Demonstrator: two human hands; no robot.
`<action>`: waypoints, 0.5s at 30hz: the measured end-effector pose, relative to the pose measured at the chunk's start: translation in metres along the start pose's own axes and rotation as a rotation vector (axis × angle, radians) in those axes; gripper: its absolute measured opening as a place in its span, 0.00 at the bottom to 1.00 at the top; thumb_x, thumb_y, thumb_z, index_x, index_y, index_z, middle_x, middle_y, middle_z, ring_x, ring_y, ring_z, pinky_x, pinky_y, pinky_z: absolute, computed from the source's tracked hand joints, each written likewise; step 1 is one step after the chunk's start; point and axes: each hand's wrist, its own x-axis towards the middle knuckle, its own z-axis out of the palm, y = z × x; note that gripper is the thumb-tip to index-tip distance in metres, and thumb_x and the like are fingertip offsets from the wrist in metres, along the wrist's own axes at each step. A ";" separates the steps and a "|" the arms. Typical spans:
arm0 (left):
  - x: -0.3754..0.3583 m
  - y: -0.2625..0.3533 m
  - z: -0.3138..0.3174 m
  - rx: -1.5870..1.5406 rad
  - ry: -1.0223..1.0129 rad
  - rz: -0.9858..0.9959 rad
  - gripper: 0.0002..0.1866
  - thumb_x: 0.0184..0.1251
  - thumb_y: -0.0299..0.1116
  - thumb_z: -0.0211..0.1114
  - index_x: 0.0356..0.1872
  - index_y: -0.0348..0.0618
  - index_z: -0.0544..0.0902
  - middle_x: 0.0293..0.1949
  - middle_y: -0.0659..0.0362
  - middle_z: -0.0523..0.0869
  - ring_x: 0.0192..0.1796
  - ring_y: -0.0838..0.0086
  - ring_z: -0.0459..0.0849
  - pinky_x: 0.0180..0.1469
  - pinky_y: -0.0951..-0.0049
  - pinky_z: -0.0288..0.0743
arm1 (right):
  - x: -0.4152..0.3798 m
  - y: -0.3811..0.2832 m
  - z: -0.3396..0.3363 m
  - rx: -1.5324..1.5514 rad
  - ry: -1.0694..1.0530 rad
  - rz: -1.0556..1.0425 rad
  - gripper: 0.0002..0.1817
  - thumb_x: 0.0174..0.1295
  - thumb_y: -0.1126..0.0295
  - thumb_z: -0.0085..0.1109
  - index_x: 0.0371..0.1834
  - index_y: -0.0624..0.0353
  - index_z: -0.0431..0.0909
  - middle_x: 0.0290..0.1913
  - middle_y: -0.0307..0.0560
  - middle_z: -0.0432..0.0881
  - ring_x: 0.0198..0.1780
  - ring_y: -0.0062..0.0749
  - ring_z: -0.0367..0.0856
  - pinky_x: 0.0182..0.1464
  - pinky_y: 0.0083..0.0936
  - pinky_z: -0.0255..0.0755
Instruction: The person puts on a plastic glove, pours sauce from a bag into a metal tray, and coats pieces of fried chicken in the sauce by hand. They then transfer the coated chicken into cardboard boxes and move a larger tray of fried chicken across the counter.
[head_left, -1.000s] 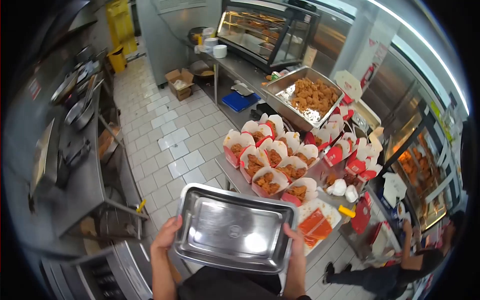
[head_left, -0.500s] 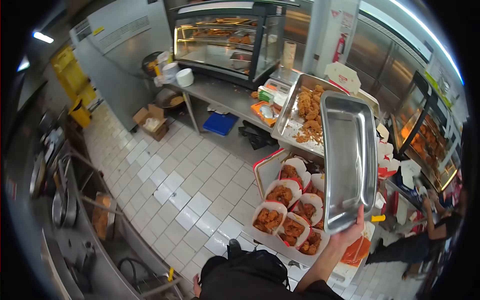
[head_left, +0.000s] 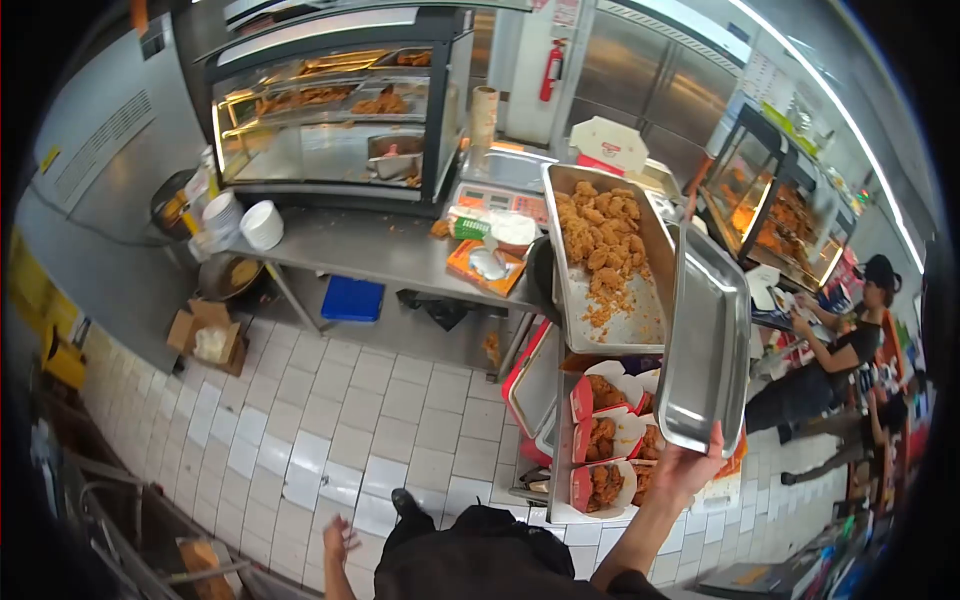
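Observation:
My right hand (head_left: 688, 468) grips the near end of an empty stainless steel pan (head_left: 705, 340), its thumb over the rim. The pan is held tilted above the counter. Beside it lies a large metal tray (head_left: 640, 335) with fried chicken pieces (head_left: 603, 235) heaped toward its far end and crumbs nearer me. Below the pan stand several red-and-white boxes (head_left: 625, 430) of glazed chicken (head_left: 605, 484), some partly hidden by the pan. My left hand (head_left: 341, 538) hangs low over the floor, fingers loosely apart, holding nothing.
A steel counter (head_left: 385, 262) carries a glass display warmer (head_left: 330, 125), a scale (head_left: 500, 200) and stacked white bowls (head_left: 262, 225). On its lower shelf sits a blue lid-like item (head_left: 352, 299). A cardboard box (head_left: 207, 337) stands on the tiled floor. Co-workers (head_left: 830, 345) stand at right.
My view has turned to the right, and co-workers show more fully. The pan stays in my right hand, now tilted more edge-on. My left hand has come out farther from my body.

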 end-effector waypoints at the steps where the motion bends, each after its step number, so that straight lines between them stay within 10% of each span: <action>1: 0.011 0.072 0.029 0.079 -0.142 0.072 0.39 0.67 0.63 0.56 0.62 0.34 0.72 0.60 0.50 0.76 0.54 0.52 0.80 0.44 0.44 0.82 | -0.008 -0.003 -0.004 0.025 -0.014 -0.018 0.21 0.71 0.68 0.48 0.62 0.69 0.70 0.60 0.57 0.78 0.60 0.44 0.79 0.64 0.44 0.74; 4: 0.005 0.266 0.176 0.387 -0.561 0.290 0.28 0.73 0.58 0.51 0.45 0.39 0.81 0.49 0.54 0.86 0.57 0.66 0.80 0.49 0.57 0.79 | -0.038 -0.011 -0.025 0.042 -0.015 -0.083 0.20 0.71 0.66 0.47 0.59 0.70 0.72 0.59 0.56 0.79 0.59 0.44 0.79 0.64 0.44 0.74; 7: -0.032 0.387 0.354 0.535 -0.836 0.529 0.26 0.73 0.57 0.54 0.49 0.42 0.81 0.51 0.57 0.86 0.57 0.72 0.81 0.52 0.60 0.78 | -0.072 -0.009 -0.038 -0.049 0.238 -0.228 0.21 0.70 0.63 0.47 0.58 0.68 0.73 0.57 0.54 0.80 0.57 0.43 0.79 0.62 0.41 0.72; 11: -0.083 0.465 0.570 0.426 -0.897 0.629 0.39 0.60 0.65 0.61 0.58 0.40 0.75 0.57 0.53 0.80 0.48 0.63 0.79 0.49 0.59 0.78 | -0.099 -0.003 -0.049 -0.104 0.472 -0.329 0.22 0.70 0.61 0.47 0.57 0.68 0.73 0.55 0.53 0.80 0.54 0.43 0.81 0.58 0.40 0.75; 15: -0.068 0.477 0.701 0.371 -0.602 0.826 0.22 0.58 0.39 0.66 0.48 0.32 0.79 0.36 0.54 0.82 0.30 0.67 0.78 0.34 0.68 0.74 | -0.087 -0.007 -0.002 -0.358 0.940 -0.417 0.26 0.65 0.64 0.46 0.59 0.76 0.72 0.56 0.64 0.79 0.54 0.58 0.81 0.57 0.53 0.77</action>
